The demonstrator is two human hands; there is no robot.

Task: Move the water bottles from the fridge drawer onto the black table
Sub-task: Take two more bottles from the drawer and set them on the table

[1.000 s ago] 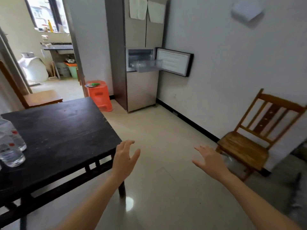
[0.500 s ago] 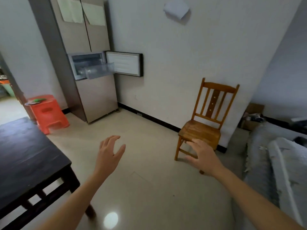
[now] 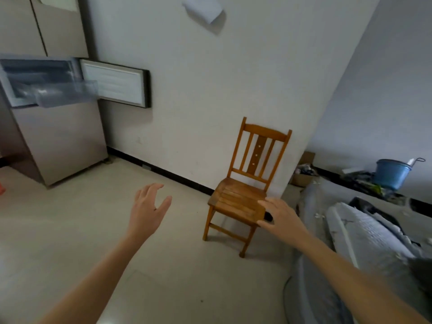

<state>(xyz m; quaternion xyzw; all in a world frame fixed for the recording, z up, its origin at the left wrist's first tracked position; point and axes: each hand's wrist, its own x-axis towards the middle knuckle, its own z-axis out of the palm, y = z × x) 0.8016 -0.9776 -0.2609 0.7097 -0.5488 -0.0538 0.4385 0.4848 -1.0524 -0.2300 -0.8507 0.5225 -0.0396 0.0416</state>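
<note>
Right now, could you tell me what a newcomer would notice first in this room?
The wooden chair, standing right of centre, catches the eye first. At the far left the fridge has its small door swung open and a clear drawer pulled out. In the foreground the left hand and right hand reach forward, open and empty.

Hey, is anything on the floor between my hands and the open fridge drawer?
Nothing visible. Bare floor runs from the left hand to the fridge drawer; the wooden chair stands off to the right, by the right hand.
</note>
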